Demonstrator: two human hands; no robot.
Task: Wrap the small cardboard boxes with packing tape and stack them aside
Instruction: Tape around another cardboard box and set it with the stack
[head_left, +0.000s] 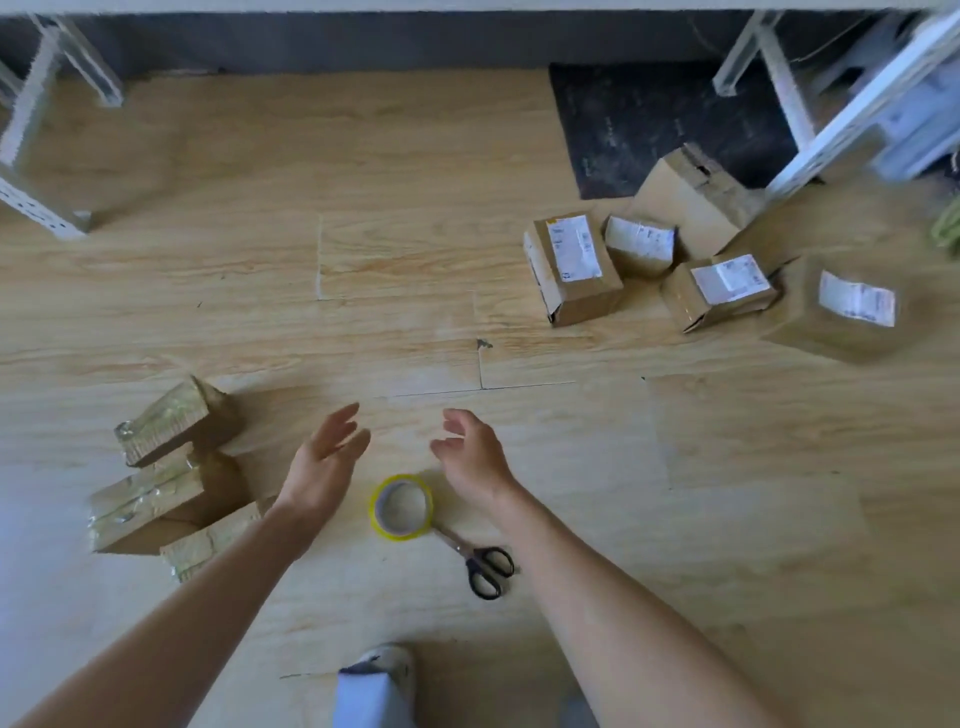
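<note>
Hovering just beyond the tape roll (401, 506), a person's left hand (324, 460) and right hand (472, 457) hold nothing, fingers loosely spread. Wrapped boxes (156, 493) sit grouped left of the roll, out of the way. Labelled, unwrapped boxes (576, 270) wait well beyond it to the right. Scissors (480, 564) lie just beside it, seemingly kept within reach.
</note>
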